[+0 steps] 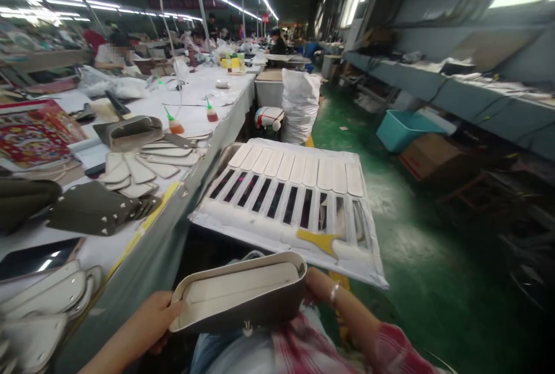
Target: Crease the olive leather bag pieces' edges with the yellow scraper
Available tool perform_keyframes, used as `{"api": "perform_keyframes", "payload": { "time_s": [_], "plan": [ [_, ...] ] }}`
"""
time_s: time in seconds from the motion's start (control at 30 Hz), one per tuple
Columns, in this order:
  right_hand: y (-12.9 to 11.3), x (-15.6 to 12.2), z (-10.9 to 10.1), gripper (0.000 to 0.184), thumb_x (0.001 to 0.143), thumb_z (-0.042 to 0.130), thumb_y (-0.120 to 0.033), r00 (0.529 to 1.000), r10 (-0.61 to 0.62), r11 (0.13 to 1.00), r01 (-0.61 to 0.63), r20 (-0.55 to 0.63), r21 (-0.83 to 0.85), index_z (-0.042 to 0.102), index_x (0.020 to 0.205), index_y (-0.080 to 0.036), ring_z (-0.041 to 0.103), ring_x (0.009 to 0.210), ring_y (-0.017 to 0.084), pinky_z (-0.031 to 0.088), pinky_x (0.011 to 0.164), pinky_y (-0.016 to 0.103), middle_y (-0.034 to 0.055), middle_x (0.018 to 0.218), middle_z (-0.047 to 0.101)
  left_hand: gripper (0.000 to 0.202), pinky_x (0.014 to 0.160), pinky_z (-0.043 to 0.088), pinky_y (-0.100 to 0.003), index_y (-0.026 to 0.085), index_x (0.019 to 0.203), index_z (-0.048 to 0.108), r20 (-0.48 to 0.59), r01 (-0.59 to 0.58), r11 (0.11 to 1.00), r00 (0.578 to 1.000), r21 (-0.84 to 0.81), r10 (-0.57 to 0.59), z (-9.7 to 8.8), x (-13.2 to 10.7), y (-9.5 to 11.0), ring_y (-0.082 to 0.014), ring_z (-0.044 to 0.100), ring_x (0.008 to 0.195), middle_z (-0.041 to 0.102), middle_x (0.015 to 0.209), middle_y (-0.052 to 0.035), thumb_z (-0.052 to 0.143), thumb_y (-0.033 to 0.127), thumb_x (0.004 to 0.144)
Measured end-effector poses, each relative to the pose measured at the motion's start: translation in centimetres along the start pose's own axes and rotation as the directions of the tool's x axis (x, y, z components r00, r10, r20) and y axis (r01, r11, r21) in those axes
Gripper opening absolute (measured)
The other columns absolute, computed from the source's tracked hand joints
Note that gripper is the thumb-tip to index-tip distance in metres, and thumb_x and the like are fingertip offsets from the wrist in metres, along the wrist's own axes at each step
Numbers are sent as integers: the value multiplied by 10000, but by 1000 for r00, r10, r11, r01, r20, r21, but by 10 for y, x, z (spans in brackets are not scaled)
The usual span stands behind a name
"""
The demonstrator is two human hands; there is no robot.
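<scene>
A dark grey-brown handbag body (277,304) with a pale lining rests above my lap, its opening facing up. A small metal clasp (247,328) sits on its near side. My left hand (162,319) grips the left end, with the thumb over the rim and the fingers curled beneath. At the right end, my right hand (316,286) holds the bag's outer side; most of its fingers are hidden behind the wall. Just beyond the bag stands a white slatted rack (269,235) carrying a row of cream strips (303,171) and a yellow Y-shaped piece (318,241).
On the long table (217,157) at left lie pale flaps (139,169), dark panels (93,209), a phone-like dark slab (39,258), another bag body (130,131) and glue bottles (174,123). A white sack (299,105) and turquoise bin (405,131) stand on the green floor.
</scene>
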State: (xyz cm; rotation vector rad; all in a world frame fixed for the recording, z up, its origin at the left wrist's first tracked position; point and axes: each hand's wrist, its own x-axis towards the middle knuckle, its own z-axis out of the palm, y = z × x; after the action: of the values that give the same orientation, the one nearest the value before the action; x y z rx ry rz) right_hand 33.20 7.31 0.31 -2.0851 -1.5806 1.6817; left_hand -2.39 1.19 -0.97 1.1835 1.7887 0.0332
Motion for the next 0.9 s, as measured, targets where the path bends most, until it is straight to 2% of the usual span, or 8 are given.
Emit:
{"api": "perform_keyframes", "payload": {
  "time_s": [0.1, 0.23, 0.4, 0.5, 0.6, 0.7, 0.8, 0.9],
  "plan": [
    [-7, -9, -13, 486, 929, 190, -434, 999, -30, 999, 30, -21, -15, 567, 873, -132, 549, 429, 119, 430, 413, 217, 14, 550, 558, 336, 394, 381, -248, 178, 598, 462, -22, -72, 988, 997, 137, 76, -3, -3, 4, -170, 526, 413, 486, 453, 6, 326, 450, 741],
    [-25, -26, -8, 384, 861, 384, -390, 978, -207, 940, 190, -29, -283, 556, 633, -133, 531, 383, 129, 396, 386, 217, 70, 523, 590, 361, 571, 391, -281, 175, 569, 502, -69, -187, 880, 968, 437, 240, -11, -11, 15, -213, 597, 632, 602, 612, -57, 291, 359, 799],
    [-28, -27, 14, 445, 890, 298, -342, 980, -199, 924, 180, -22, -337, 534, 576, -133, 548, 404, 132, 410, 403, 218, 98, 546, 605, 391, 675, 391, -316, 178, 658, 556, -105, -128, 838, 971, 531, 215, -13, -19, 22, -254, 612, 791, 660, 781, -109, 246, 335, 837],
    [-20, -24, 15, 477, 905, 238, -373, 977, -210, 925, 186, -37, -332, 528, 612, -132, 557, 407, 135, 417, 403, 219, 101, 563, 615, 392, 691, 392, -329, 172, 670, 551, -102, -125, 833, 972, 539, 212, -13, -19, 23, -258, 610, 804, 657, 804, -125, 232, 316, 846],
    [-12, -25, 10, 473, 893, 258, -444, 981, -189, 941, 168, -44, -295, 525, 658, -134, 567, 409, 139, 408, 382, 208, 93, 578, 625, 388, 704, 395, -334, 172, 680, 553, -81, -150, 856, 973, 496, 217, -13, -15, 20, -254, 606, 796, 653, 801, -121, 239, 324, 849],
    [-11, -29, 8, 380, 879, 292, -326, 981, -190, 949, 173, -39, -265, 514, 639, -133, 581, 438, 130, 399, 381, 184, 93, 595, 633, 425, 679, 408, -322, 175, 660, 534, -49, -200, 899, 970, 389, 237, -11, -10, 13, -240, 601, 754, 637, 745, -103, 227, 383, 866],
    [-16, -31, 11, 317, 837, 300, -182, 981, -194, 943, 179, -26, -281, 490, 588, -133, 579, 443, 116, 400, 400, 171, 96, 575, 629, 501, 552, 426, -291, 172, 657, 491, -36, -197, 964, 978, 178, 207, -8, -9, 5, -213, 579, 621, 565, 616, -57, 198, 521, 864],
    [-18, -30, 14, 302, 827, 295, -140, 982, -190, 929, 172, -23, -328, 490, 597, -132, 579, 439, 112, 389, 397, 172, 100, 588, 633, 539, 467, 441, -265, 162, 703, 480, 14, -153, 982, 988, -110, 155, -9, -18, 1, -175, 537, 541, 489, 572, -9, 238, 631, 816]
  ]
}}
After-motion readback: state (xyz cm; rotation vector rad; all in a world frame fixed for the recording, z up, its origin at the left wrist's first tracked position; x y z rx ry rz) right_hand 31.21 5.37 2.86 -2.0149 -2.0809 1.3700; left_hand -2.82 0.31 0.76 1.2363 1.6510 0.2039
